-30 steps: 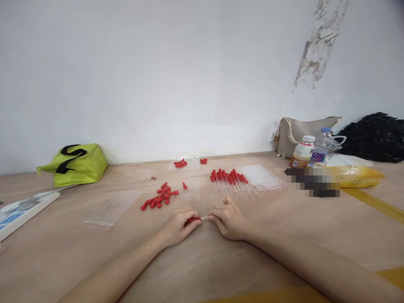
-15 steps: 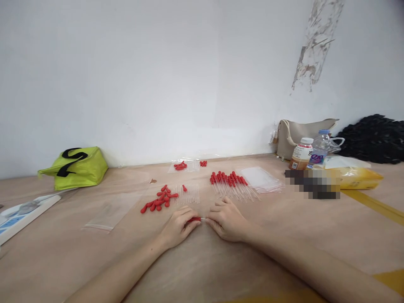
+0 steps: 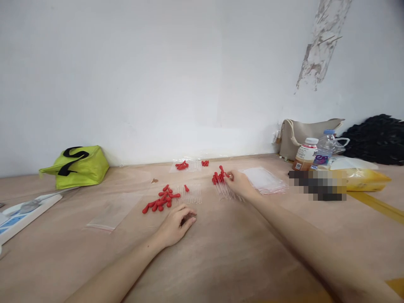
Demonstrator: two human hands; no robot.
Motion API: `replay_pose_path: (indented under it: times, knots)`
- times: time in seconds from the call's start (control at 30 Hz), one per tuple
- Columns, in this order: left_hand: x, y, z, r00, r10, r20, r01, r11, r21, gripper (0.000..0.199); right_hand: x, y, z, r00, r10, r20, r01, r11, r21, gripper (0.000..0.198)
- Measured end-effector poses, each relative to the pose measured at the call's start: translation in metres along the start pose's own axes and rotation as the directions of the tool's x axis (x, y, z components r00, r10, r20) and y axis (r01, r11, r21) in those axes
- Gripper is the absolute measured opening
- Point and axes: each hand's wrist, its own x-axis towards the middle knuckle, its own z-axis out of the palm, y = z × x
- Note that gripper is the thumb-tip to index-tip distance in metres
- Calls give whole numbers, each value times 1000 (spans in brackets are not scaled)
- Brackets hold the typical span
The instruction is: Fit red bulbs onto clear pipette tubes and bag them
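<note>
My left hand (image 3: 179, 223) rests on the table with nothing in it, its thumb and curled fingers slightly apart. Just beyond it lie a heap of loose red rubber bulbs (image 3: 160, 200) and a row of thin clear glass tubes (image 3: 194, 194); a single red bulb (image 3: 186, 188) lies over that row. My right hand (image 3: 238, 183) is over a group of glass droppers (image 3: 217, 179) with red bulbs. Its fingers pinch one dropper (image 3: 221, 170) near the bulb, and the hand hides part of the group.
Clear zip bags (image 3: 265, 179) lie to the right, and another zip bag (image 3: 113, 210) at left. More red bulbs (image 3: 182, 165) lie near the wall. A green bag (image 3: 82, 166), a power strip (image 3: 31, 214), bottles (image 3: 306, 155) and a yellow tissue pack (image 3: 366, 179) stand around.
The dropper held between both hands has gone from the left hand. My right hand has moved forward and right with it to the group of droppers. The left hand has stayed almost in place.
</note>
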Motion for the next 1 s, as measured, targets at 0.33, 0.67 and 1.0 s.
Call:
replay_pose_path:
  times: [0.33, 0.67, 1.0]
  knots:
    - [0, -1, -1, 1000, 3, 1, -3, 1000, -25, 16, 2, -10, 18, 999, 11, -38, -20, 973, -232, 25]
    - [1, -1, 1, 993, -38, -112, 52, 991, 126, 15, -13, -77, 56, 963, -221, 155, 239, 964, -112, 25]
    - [1, -24, -16, 900, -153, -409, 371, 760, 534, 20, -7, -106, 92, 978, -114, 177, 139, 981, -134, 27]
